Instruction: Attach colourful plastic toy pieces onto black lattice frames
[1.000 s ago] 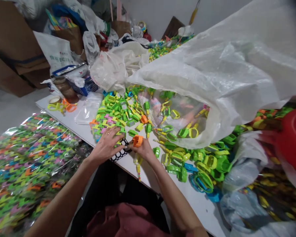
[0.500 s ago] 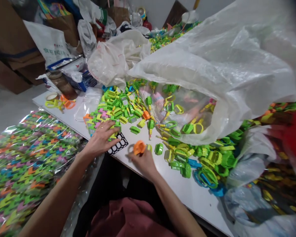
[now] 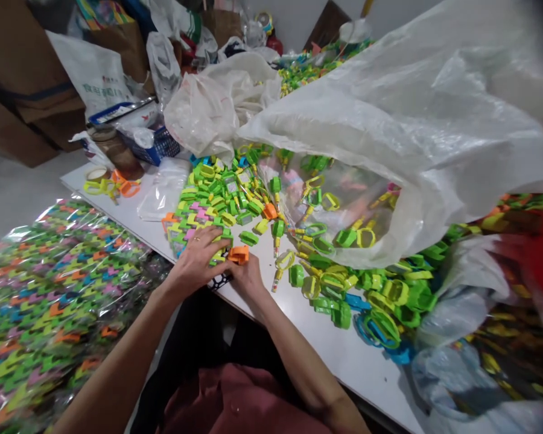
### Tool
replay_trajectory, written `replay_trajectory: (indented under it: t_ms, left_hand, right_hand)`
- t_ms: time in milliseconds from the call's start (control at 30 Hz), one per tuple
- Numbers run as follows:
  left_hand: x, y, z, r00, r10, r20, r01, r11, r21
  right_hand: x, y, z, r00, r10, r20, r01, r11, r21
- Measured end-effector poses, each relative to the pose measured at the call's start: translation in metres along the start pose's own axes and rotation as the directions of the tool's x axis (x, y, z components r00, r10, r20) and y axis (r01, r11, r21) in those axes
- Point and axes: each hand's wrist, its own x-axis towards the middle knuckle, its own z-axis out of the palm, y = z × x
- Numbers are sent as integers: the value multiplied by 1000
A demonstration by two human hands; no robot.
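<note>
My right hand is closed on an orange plastic piece, holding it at the right end of a black holed grid. Beside it, my left hand lies palm down with fingers stretched over the grid and the small plastic pieces on it; its thumb reaches to the right hand. Pink, green and orange pieces stand in rows just beyond the left fingers. Most of the grid is hidden under my hands. A yellow looped piece with a pencil-like tip lies to the right of my right hand.
A large translucent bag opens toward me, with green and yellow pieces spilling around its mouth. On the left stand a brown jar and a blue basket. Plastic-wrapped rows of coloured pieces lie lower left, beside the white table.
My right hand has moved left with the orange piece, from the bare tabletop to the grid beside my left hand. The yellow looped piece now shows uncovered on the table.
</note>
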Motion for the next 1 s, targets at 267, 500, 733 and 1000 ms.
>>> replay_trajectory:
  t_ms: [267,500,733,1000]
  left_hand:
    - [0,9,2,1000,-4,-12,6,990,138]
    - [2,14,2,1000,-9,-14,12,973,230]
    - [2,18,3,999,-50,-21,53,971,235]
    - [3,19,3,997,-76,2,75,983,168]
  right_hand:
    - [-8,-15,-4,998,0,-61,-7,994,-111]
    - [-20,-24,-23,994,-66,85,70,997,-43]
    - [-28,-12,-6,996,-69,61,68,997,24]
    - [-71,-13,-58,988,-101,113,122,972,-199]
